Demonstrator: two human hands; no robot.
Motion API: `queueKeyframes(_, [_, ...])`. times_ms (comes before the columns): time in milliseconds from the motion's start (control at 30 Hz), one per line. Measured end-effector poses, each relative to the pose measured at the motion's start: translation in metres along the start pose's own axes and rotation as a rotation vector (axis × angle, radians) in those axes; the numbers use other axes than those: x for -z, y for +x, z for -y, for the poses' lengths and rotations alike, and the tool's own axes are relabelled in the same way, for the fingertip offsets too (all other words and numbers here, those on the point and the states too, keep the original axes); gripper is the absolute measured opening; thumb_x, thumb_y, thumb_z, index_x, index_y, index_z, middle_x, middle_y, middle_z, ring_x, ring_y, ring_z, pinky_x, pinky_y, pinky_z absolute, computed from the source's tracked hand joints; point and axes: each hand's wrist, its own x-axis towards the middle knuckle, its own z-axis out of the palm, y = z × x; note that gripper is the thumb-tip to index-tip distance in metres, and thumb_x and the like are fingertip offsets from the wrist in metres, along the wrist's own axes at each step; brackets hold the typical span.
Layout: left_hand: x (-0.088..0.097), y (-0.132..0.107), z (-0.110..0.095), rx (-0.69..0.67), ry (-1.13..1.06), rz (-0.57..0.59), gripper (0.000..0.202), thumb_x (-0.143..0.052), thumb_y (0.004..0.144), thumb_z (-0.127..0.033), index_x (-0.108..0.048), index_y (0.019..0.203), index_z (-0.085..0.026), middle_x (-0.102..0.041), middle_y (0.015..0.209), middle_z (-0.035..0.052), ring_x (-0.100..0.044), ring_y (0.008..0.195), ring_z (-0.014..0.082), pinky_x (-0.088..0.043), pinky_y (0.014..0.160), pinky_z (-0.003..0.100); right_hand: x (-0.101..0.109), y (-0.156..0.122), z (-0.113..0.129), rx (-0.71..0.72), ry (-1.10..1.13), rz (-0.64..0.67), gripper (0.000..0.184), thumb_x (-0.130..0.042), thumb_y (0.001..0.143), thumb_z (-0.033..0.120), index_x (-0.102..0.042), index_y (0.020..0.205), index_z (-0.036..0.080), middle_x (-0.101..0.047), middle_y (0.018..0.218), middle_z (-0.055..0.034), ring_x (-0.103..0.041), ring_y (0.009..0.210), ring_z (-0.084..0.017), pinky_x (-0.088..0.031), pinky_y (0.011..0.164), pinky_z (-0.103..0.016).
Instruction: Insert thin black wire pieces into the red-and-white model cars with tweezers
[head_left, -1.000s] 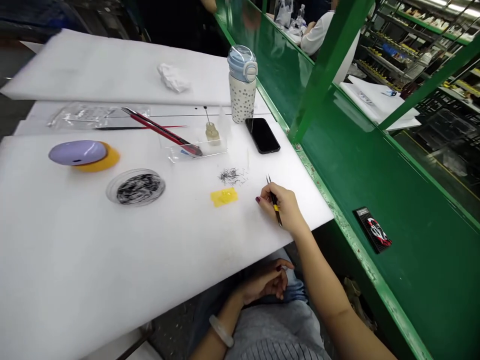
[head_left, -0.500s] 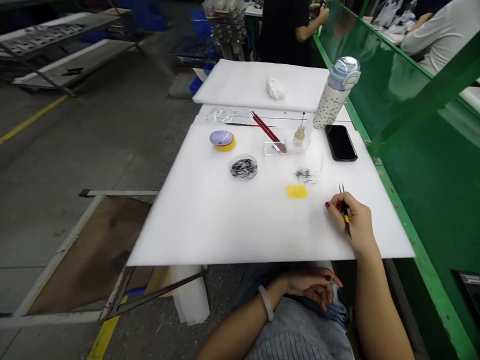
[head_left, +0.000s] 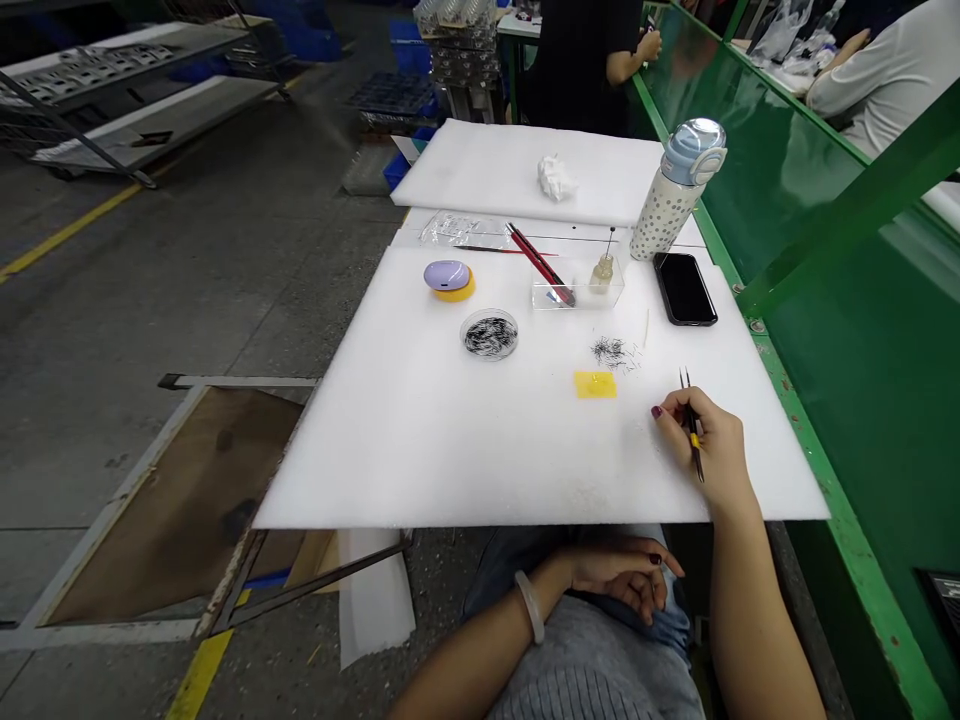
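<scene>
My right hand (head_left: 716, 445) rests on the white foam sheet (head_left: 450, 450), closed around black tweezers (head_left: 694, 440) with a yellow band. The two tips of the tweezers point away from me and stand slightly apart, with nothing visible between them. Down in my lap, below the sheet's near edge, lies my left hand (head_left: 621, 576), fingers loosely bent and apart, holding nothing. A yellow piece of film (head_left: 595, 385) lies left of the tweezers. Just beyond it is a loose scatter of short black strands (head_left: 609, 351). More dark strands fill a round clear dish (head_left: 489, 335) farther left.
A clear tray (head_left: 551, 297) holds a small bottle (head_left: 601, 273) and the ends of red-and-black tools (head_left: 536, 258). A lilac case (head_left: 447, 275), phone (head_left: 685, 289), dotted flask (head_left: 667, 200) and crumpled tissue (head_left: 556, 178) stand around. A green partition (head_left: 862, 330) borders the right.
The whole view has shifted very slightly, moving the table things a little right and down. Both hands keep their pose, and the tweezers stay in my right hand.
</scene>
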Motion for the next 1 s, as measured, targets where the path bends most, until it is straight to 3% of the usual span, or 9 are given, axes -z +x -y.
queueKeyframes(267, [-0.0009, -0.0014, -0.0016, 0.005, -0.008, 0.002, 0.041, -0.066, 0.087, -0.044, -0.062, 0.122, -0.022, -0.065, 0.088, 0.0010, -0.064, 0.070, 0.0148, -0.048, 0.083, 0.039, -0.0011, 0.0014, 0.0005, 0.004, 0.008, -0.002, 0.013, -0.062, 0.093, 0.031, -0.061, 0.084, 0.022, -0.057, 0.069, 0.0013, -0.050, 0.060, -0.013, -0.039, 0.056, -0.027])
queueKeyframes(1000, [-0.0035, -0.0033, -0.0043, -0.018, -0.002, 0.001, 0.043, -0.068, 0.086, -0.050, -0.064, 0.120, -0.023, -0.064, 0.088, 0.0011, -0.063, 0.071, 0.0167, -0.047, 0.083, 0.042, -0.0011, 0.0013, 0.0002, 0.002, -0.008, -0.002, 0.013, -0.063, 0.092, 0.032, -0.061, 0.084, 0.022, -0.058, 0.069, 0.0011, -0.050, 0.059, -0.013, -0.039, 0.056, -0.027])
